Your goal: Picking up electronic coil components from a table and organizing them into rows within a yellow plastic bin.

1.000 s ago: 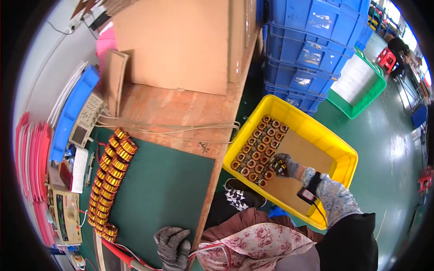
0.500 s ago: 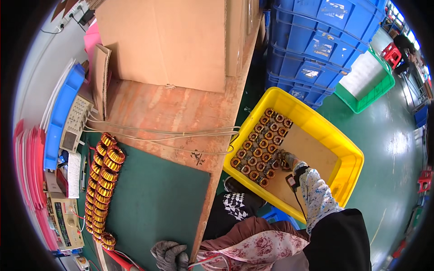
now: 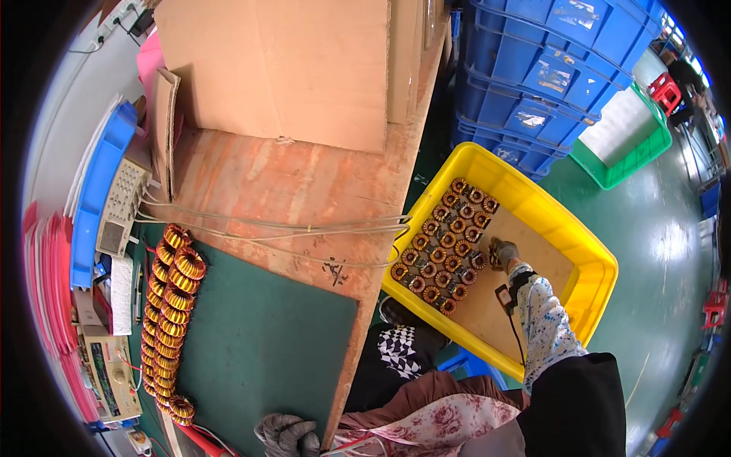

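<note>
My right hand (image 3: 502, 254), in a dark fingertip-worn glove, is over the bare brown cardboard in the yellow bin (image 3: 560, 221). Its fingers look apart, with nothing visible between them, just right of a copper toroidal coil (image 3: 477, 260). That coil lies at the edge of a slanted block of several similar coils (image 3: 447, 244). At the bench's near edge, my left hand (image 3: 288, 436) wears a grey glove, its fingers curled. What those fingers hold, if anything, is hidden. Two long rows of larger copper-wound coils (image 3: 171, 316) stand on the green mat (image 3: 266, 327) at the left.
Blue crates (image 3: 533, 91) are stacked behind the bin, beside a green crate (image 3: 628, 145). Large cardboard sheets (image 3: 274, 68) stand on the bench's far part. Beige cables (image 3: 304, 227) cross the bench toward the bin. Instruments (image 3: 122, 206) line the left side.
My right hand has drawn back to the right from the block of coils, uncovering a coil at its edge. My left hand stays at the bench edge. The view has shifted slightly.
</note>
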A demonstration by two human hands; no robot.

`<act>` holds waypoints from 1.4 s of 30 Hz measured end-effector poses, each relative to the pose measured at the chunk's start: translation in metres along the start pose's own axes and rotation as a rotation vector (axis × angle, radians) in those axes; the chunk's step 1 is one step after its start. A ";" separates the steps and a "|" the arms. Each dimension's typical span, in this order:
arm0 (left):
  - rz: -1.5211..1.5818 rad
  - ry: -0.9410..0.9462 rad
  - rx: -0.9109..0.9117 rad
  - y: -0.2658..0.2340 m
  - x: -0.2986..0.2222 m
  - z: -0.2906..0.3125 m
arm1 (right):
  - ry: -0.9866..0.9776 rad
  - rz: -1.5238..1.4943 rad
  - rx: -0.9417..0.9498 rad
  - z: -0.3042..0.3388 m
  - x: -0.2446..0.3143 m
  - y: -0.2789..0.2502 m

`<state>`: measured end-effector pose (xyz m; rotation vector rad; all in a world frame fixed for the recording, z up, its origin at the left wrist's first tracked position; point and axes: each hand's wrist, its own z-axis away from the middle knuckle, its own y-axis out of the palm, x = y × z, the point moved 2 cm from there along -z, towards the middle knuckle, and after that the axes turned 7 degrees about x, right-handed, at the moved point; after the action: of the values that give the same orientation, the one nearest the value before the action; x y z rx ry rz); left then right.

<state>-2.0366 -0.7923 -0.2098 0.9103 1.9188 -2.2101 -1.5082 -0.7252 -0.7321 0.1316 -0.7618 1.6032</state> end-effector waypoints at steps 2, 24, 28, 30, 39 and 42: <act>-0.088 -0.097 -0.029 -0.007 -0.001 0.012 | 0.138 -0.667 0.122 0.059 0.084 0.054; -0.035 -0.117 -0.007 0.000 -0.002 -0.003 | 0.110 -0.792 -0.162 0.048 0.100 0.003; -0.014 -0.115 0.000 -0.001 0.000 -0.004 | 0.005 -0.448 -0.159 0.017 0.067 0.002; 0.002 -0.112 -0.004 -0.001 0.000 -0.003 | -0.013 -0.087 -0.247 0.006 0.061 0.007; -0.038 -0.068 -0.008 0.001 -0.004 0.001 | -0.257 1.409 -0.059 -0.020 0.051 -0.038; -0.058 -0.070 -0.041 -0.010 -0.004 0.019 | -0.461 1.457 -0.164 0.035 0.093 -0.031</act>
<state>-2.0447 -0.8093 -0.1983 0.7706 1.9756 -2.1935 -1.5105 -0.6656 -0.6465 -0.2603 -1.5173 2.9064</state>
